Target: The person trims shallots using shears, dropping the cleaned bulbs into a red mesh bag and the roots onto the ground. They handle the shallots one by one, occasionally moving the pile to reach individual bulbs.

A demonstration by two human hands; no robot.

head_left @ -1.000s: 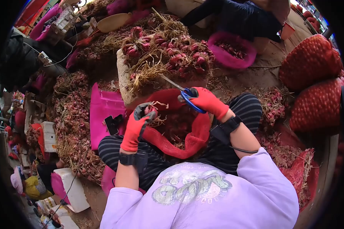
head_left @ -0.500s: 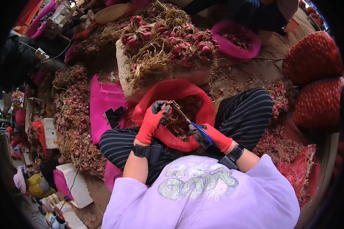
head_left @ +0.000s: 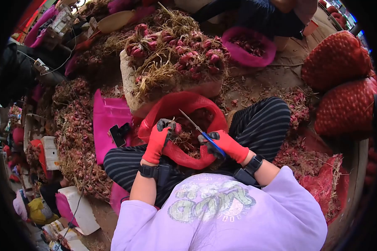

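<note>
My left hand (head_left: 161, 136), in a red and dark grey glove, is closed around a shallot (head_left: 178, 128) whose reddish bulb sticks out past the fingers. My right hand (head_left: 226, 144), gloved the same way, grips the blue handles of a pair of scissors (head_left: 192, 121). The long blades point up and left, apart from the shallot. Both hands are over a red mesh sack (head_left: 219, 113) between my knees, its rim rolled open, with shallots and dry scraps inside.
Bunched shallots with dry stalks (head_left: 188, 50) lie on a pale foam block (head_left: 127, 79) ahead. A phone (head_left: 118, 134) rests on pink plastic (head_left: 99, 129) at left. Filled red sacks (head_left: 337, 60) stand at right. Another person (head_left: 259, 16) sits beyond a pink sack (head_left: 269, 57).
The scissor blades have swung up and away from my left hand. The shallot's bulb now shows beside my left fingers. The whole view has shifted slightly.
</note>
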